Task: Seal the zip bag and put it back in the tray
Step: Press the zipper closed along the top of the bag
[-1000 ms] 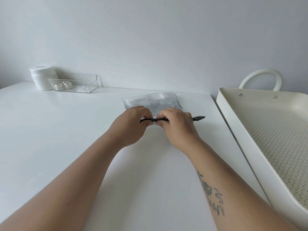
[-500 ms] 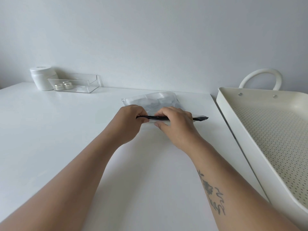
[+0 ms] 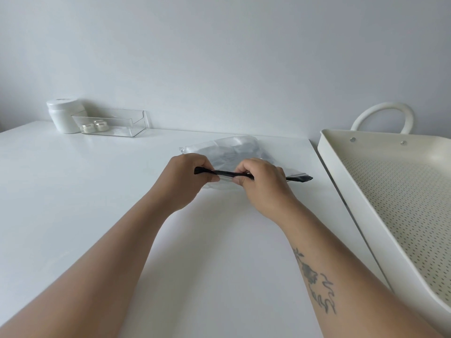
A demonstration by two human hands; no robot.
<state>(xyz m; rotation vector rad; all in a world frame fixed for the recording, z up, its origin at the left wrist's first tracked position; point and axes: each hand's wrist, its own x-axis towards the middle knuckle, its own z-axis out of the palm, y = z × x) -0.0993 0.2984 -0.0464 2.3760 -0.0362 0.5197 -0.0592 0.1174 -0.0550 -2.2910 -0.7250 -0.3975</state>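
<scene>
Zip bag [image 3: 231, 148]: clear, crinkled plastic film with black strip. Tray [image 3: 341, 167]: matt cream, perforated floor. Table [image 3: 97, 191]: smooth, white, slightly glossy.

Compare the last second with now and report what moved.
The left hand slid left along the black zip strip of the clear plastic zip bag, now pinching near its left end. The right hand stayed pinching mid-strip. The bag lies on the white table as before; the cream perforated tray is unchanged.

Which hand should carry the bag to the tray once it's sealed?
Right, probably. The right hand grips the zip bag on the side nearer the tray; the left hand would have to cross over.
</scene>
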